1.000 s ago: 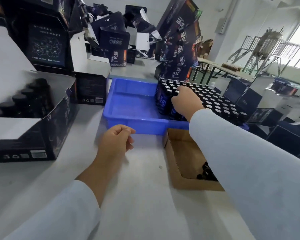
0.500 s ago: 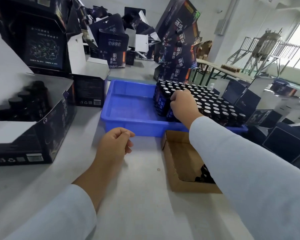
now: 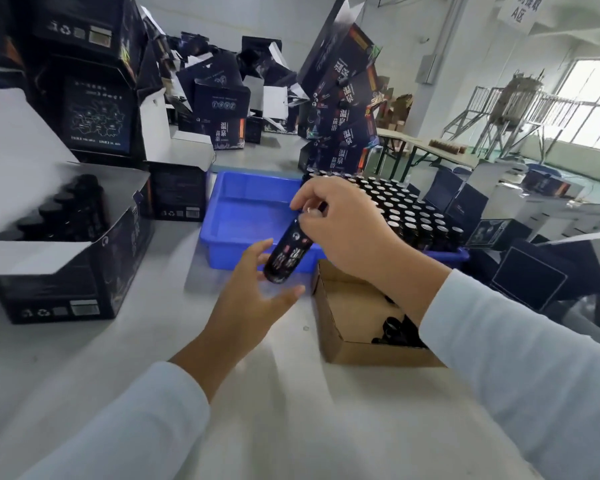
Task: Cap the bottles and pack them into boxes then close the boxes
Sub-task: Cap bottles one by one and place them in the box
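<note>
Fingertips (image 3: 300,202) of the right hand (image 3: 343,226) pinched the neck of a dark bottle (image 3: 289,252), tilted above the tray's (image 3: 243,209) near rim. Left hand (image 3: 253,292) lay just beneath its base, fingers spread and loose. White Chinese characters ran down the bottle label, blurred; stacked boxes (image 3: 343,133) behind read 温泉苗浴. Uncapped bottles (image 3: 406,209) filled the tray's right part. Bare table (image 3: 146,341) lay between the open box (image 3: 66,244) at the left edge and the carton (image 3: 357,317).
</note>
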